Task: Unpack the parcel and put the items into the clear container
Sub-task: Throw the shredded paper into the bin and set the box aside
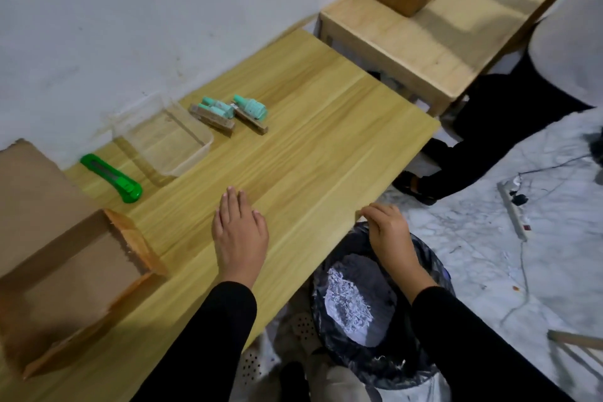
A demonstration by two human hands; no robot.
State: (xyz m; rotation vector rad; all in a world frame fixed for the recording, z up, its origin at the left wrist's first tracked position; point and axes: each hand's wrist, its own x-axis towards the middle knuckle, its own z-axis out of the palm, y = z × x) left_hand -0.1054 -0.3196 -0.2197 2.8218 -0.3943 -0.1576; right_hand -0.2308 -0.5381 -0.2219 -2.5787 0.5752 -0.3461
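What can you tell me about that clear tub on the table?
The clear container is a shallow rectangular tub of see-through plastic with rounded corners, lidless and apparently empty: wood grain shows through it. It sits upright on the wooden table by the wall, between a green cutter and teal items.

My left hand (239, 232) lies flat on the wooden table (326, 140) with its fingers straight. My right hand (388, 235) is at three o'clock from it, its loosely bent fingers touching the table's near edge above the black-lined bin (430, 258), which holds shredded paper (347, 300). From my left hand, the clear container (192, 161) stands at eleven o'clock, the left teal item (213, 114) and right teal item (251, 112) lie on the table just past it towards twelve, the green utility knife (112, 178) is at ten, and the open cardboard box (65, 271) is at eight
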